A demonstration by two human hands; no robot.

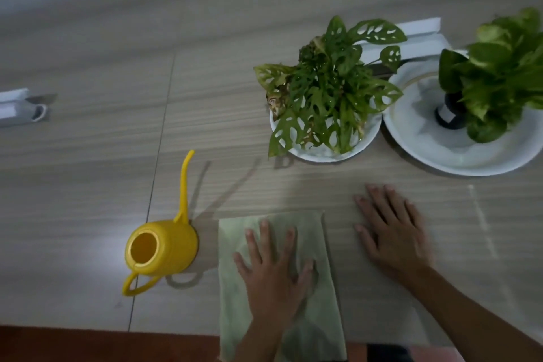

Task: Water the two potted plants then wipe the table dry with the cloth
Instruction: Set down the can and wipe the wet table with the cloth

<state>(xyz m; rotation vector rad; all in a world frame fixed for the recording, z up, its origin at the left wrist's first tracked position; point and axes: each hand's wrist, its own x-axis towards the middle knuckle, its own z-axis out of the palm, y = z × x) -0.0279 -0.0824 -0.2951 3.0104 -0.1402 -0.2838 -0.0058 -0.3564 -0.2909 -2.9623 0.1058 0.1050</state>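
A pale green cloth point(320, 244) lies flat at the table's near edge, and my left hand point(273, 270) presses on it with fingers spread. To its right my right hand point(393, 232) rests flat on the bare wooden table point(88, 156). A yellow watering can point(173, 241) with a long thin spout stands upright just left of the cloth. Behind the hands stand two potted plants: one with holed leaves in a white pot point(323, 153), and a broad-leaved one point(505, 76) in a dark pot on a wide white dish point(458, 156).
A white box point(423, 35) lies behind the plants. Another white object point(17, 106) sits at the far left edge. A seam runs down the table left of the can. The near table edge borders a reddish floor.
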